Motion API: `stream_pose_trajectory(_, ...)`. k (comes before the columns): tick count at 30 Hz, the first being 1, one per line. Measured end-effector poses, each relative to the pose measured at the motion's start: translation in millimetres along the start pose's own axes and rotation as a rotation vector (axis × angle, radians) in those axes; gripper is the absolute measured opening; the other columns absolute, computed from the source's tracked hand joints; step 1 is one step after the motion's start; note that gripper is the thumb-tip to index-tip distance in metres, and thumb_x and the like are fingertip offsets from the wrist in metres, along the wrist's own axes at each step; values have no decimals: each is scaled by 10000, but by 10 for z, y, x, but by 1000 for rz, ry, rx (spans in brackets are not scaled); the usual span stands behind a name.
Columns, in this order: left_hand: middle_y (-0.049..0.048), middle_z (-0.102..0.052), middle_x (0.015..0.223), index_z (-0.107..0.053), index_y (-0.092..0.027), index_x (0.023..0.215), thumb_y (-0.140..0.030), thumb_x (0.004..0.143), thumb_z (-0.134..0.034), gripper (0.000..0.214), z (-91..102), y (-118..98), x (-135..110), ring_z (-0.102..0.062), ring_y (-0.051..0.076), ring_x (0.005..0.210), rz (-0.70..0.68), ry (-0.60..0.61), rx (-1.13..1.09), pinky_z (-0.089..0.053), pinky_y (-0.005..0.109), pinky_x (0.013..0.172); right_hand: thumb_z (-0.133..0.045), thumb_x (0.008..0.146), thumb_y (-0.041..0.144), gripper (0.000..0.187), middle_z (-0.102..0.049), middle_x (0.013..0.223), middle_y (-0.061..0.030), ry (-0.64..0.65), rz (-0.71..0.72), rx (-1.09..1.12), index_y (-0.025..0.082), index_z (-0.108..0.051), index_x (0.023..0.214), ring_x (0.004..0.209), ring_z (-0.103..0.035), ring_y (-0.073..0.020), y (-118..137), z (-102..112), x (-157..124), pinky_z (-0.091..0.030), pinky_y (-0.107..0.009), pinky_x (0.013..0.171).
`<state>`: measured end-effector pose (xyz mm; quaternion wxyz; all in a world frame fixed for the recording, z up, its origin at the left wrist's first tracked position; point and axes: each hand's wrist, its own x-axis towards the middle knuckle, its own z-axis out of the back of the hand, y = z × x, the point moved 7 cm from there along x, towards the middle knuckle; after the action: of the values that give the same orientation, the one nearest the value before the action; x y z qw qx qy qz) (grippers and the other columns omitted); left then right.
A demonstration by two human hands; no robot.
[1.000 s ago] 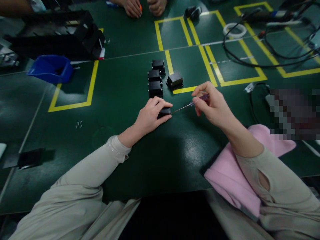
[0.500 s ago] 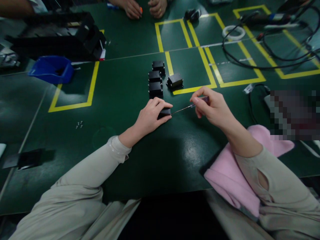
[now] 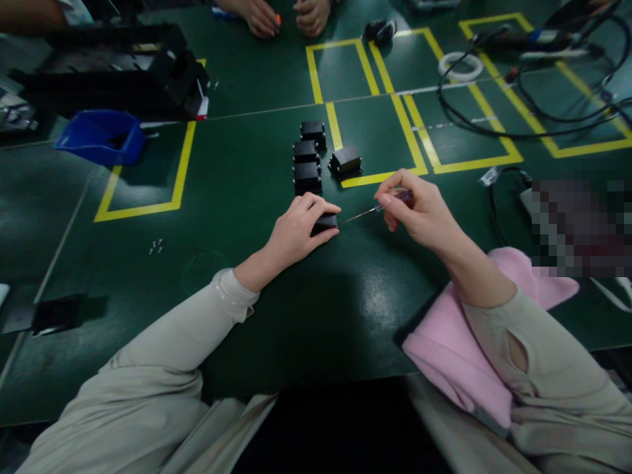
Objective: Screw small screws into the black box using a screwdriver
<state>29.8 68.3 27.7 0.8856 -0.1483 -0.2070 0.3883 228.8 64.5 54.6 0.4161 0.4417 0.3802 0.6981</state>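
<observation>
My left hand (image 3: pixel 299 227) is closed around a small black box (image 3: pixel 324 224), steadying it on the green table. Its thumb and fingertips press on opposite sides of the box, and the palm hides the rest of it. A screwdriver (image 3: pixel 363 215) is pinched in my right hand (image 3: pixel 407 204), slanting down to the left. The tip meets the right end of the box; what it touches there is too small to make out. Just beyond my left hand stand several similar black boxes (image 3: pixel 307 174) in a column, and another black box (image 3: pixel 345 162) sits to their right.
Several small screws (image 3: pixel 157 246) lie to the left. A blue bin (image 3: pixel 101 138) stands before a black rack (image 3: pixel 113 72). Pink cloth (image 3: pixel 459 349) lies under my right forearm. Black cables (image 3: pixel 533 125) and a white tape roll (image 3: pixel 461 66) are at right. Another person's hands (image 3: pixel 286 16) rest opposite.
Both hands, the screwdriver and the black box keep nearly the same positions. The view has shifted only very slightly.
</observation>
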Motion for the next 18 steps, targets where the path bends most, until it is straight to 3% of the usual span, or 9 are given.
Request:
stream_pose_trajectory(9,78,-611,1239,-601,-239,1293,-320,971,-661,338,-15,19,-2,-575,263,1162,2,11,7,-512,414,961,-687,946,394,215,-524,557,107,-27,2,3,266,-520,990,418,-523,-106,-28,-2,9,-371,-271,439)
stream_pose_trajectory(18,85,-612,1238,-599,-231,1293,-321,976,-658,335,-9,13,-5,-582,267,1149,-4,15,5,-520,425,951,-643,932,634,405,-483,474,104,-47,-4,-10,262,-500,857,370,-450,-90,5,2,-32,-291,-259,397)
